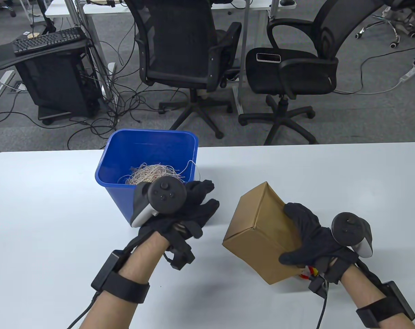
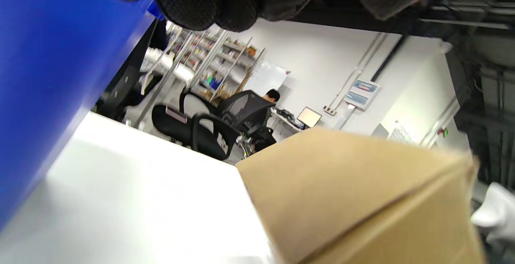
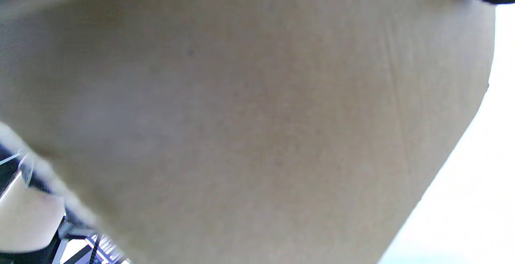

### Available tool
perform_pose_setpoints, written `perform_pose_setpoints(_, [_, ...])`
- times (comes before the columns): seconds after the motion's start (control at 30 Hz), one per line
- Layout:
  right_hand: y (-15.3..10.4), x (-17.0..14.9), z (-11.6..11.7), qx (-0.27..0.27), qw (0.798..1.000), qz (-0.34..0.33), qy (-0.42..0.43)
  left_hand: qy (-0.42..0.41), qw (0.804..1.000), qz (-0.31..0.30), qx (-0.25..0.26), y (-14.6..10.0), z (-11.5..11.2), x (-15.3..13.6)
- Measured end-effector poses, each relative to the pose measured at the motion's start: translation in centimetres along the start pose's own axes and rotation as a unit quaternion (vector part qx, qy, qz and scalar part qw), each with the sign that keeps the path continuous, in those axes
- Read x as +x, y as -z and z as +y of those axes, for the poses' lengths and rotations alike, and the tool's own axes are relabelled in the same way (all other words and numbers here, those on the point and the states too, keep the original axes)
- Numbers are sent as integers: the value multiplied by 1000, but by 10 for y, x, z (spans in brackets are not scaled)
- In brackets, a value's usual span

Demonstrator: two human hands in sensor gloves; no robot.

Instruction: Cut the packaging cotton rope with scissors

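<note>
On the white table (image 1: 49,212) a blue bin (image 1: 149,150) stands toward the far edge, left of centre, with a tangle of cotton rope (image 1: 152,173) lying in its bottom and a loose strand curling up against its right wall. The left hand (image 1: 183,209) hangs at the bin's near right corner, fingers spread and loosely open, with nothing in its grasp; the tracker on its back hides part of the bin's front wall. To the right, well clear of the bin, a brown cardboard box (image 1: 259,233) sits tilted on one edge. The right hand (image 1: 310,236) grips it from the near right side, fingers over the top face and thumb along the lower side. Something red and yellow peeks out beneath that hand at the box's near corner; I cannot tell what it is. Behind the table stand two black office chairs (image 1: 190,44), with a phone (image 1: 268,57) on the seat of the right one, and farther left, a keyboard (image 1: 48,40) on a side desk.
</note>
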State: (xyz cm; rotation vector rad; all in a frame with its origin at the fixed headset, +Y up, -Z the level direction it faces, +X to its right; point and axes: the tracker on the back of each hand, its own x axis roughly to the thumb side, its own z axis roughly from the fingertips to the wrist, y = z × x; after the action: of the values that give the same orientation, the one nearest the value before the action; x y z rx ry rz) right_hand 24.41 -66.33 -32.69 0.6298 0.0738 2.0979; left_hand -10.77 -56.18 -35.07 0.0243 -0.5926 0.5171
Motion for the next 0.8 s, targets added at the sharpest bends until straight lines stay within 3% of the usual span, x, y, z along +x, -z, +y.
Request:
perform_pose_setpoints(0.1, [1,-1,2,2,1000,0,0,48,999,-16,6,-6,-9,7])
perform_pose_setpoints(0.23, [2,-3,4,5,1000,-1,7,-20,999,-34,-2,-9,-29,7])
perform_pose_setpoints(0.47, [6,-2,9,13,1000,-6,4,-157,986,22,-53,-14,-84,-23])
perform_pose_setpoints(0.57, [9,-2,11,18,1000,-7,-2,-271,959,52,-68,-20,-112,-36])
perform_pose_setpoints(0.7, [14,-3,17,29,1000,-6,-2,-459,884,68,-65,-28,-146,-50])
perform_pose_setpoints(0.8, [19,-2,22,33,999,-10,-5,-530,846,59,-18,-33,-168,-56])
